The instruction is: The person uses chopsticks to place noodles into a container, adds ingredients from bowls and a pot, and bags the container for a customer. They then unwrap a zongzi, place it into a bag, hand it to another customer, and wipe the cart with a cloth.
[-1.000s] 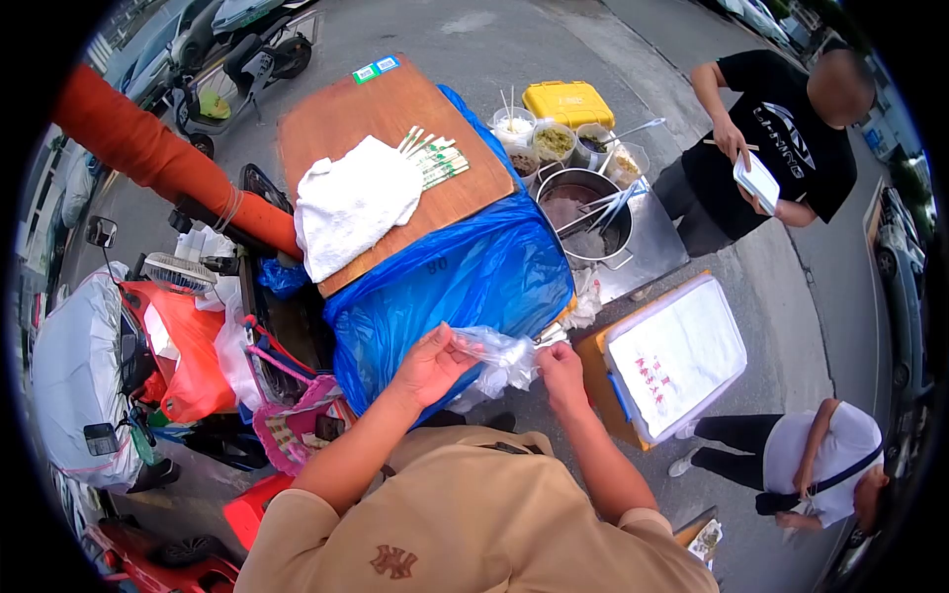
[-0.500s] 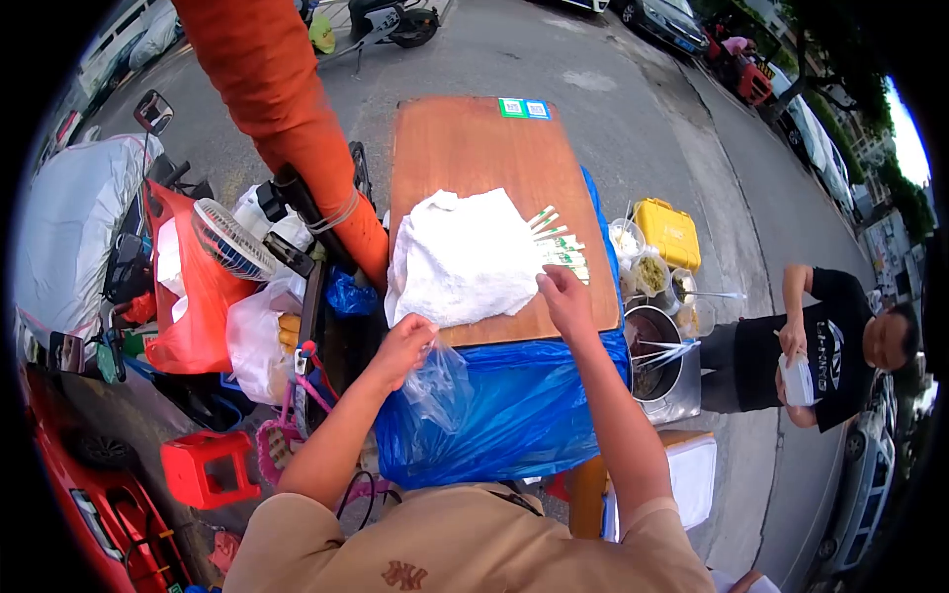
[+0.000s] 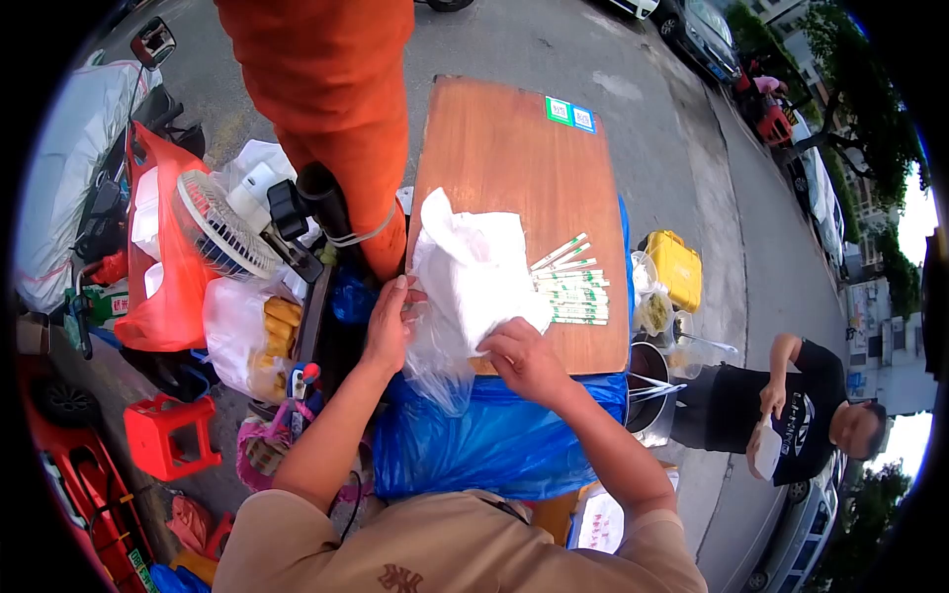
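Drawn up into folds since the earlier frame, the white towel (image 3: 484, 282) lies by the bench's (image 3: 514, 148) near-left corner, the right hand's (image 3: 531, 362) fingers apparently pinching its near edge, the left hand's (image 3: 390, 326) grasping a clear plastic bag (image 3: 438, 374); tugging could scatter the adjoining wrapped chopsticks (image 3: 578, 296).

Forearms (image 3: 328, 432) stretched forward, left hand (image 3: 388, 334) fingers upward, right hand (image 3: 529, 366) curled
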The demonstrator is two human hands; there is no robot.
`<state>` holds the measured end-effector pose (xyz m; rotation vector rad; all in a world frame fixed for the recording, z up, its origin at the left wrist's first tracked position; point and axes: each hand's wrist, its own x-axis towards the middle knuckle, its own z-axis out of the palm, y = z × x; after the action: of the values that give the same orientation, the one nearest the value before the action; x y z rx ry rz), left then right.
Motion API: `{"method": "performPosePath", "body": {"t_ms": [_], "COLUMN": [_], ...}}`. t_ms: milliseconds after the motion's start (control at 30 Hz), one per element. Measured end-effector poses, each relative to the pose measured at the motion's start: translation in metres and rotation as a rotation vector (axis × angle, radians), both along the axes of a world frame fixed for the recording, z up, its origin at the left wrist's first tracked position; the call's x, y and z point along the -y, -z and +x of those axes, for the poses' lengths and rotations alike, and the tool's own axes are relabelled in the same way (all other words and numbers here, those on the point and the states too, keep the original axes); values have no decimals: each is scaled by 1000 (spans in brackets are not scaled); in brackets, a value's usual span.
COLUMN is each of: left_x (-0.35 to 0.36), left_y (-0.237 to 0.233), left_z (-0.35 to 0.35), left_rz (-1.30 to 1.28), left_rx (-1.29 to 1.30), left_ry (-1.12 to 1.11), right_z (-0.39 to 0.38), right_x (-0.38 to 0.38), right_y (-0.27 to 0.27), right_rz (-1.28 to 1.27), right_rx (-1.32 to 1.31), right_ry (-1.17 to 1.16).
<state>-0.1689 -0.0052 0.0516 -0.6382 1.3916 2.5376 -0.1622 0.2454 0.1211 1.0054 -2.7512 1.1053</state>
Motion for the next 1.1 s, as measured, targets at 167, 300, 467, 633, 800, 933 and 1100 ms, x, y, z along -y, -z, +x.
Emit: {"method": "performPosePath", "body": {"t_ms": [167, 300, 467, 633, 800, 933, 1100], "left_x": [-3, -13, -26, -25, -28, -35, -50], "left_y": [6, 23, 24, 30, 37, -7, -11], "left_z": [-5, 7, 38, 61, 75, 87, 75], "left_rz": [137, -51, -249, -88, -76, -107, -362], "left_rx": [-98, -210, -199, -129, -145, -393, -318], "left_ry": [84, 152, 125, 292, 339, 225, 461], "right_z": [2, -7, 1, 0, 13, 25, 34], "right_x": [-32, -13, 20, 25, 14, 10, 14], "right_y": [15, -43, -63, -14, -25, -35, -37], "right_rz": [403, 438, 76, 597, 292, 5, -134], "right_rx": [382, 567, 121, 369, 206, 136, 228], "right_ry": [-162, 143, 174, -9, 157, 246, 312]}}
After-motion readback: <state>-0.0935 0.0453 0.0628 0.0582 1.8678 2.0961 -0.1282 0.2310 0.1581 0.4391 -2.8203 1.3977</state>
